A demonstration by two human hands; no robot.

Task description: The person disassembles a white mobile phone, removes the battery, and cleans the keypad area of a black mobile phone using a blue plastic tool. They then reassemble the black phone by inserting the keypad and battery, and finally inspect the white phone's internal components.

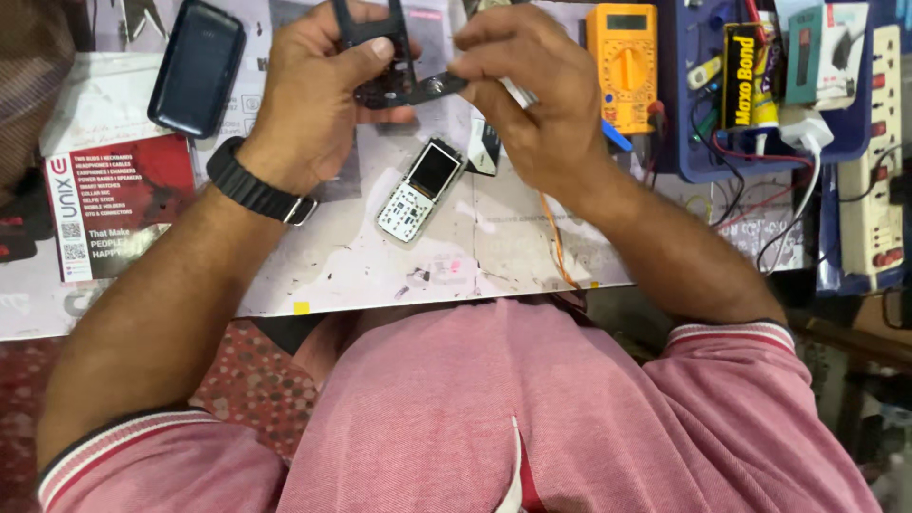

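My left hand [309, 95], with a black watch on its wrist, grips a black phone frame [372, 33] at the far side of the worktable [380, 271]. My right hand [532, 90] pinches a thin dark part [432, 87] that sticks out from the frame's lower end, and a white tool lies under its fingers. Just below both hands, a small white keypad phone board [421, 188] with a dark screen lies flat on the table.
A dark power bank [197, 65] lies at the back left, with a red printed card [114, 204] below it. A yellow multimeter [622, 62], a blue tray [760, 142] with glue tube and wires, and a white power strip [879, 152] stand to the right.
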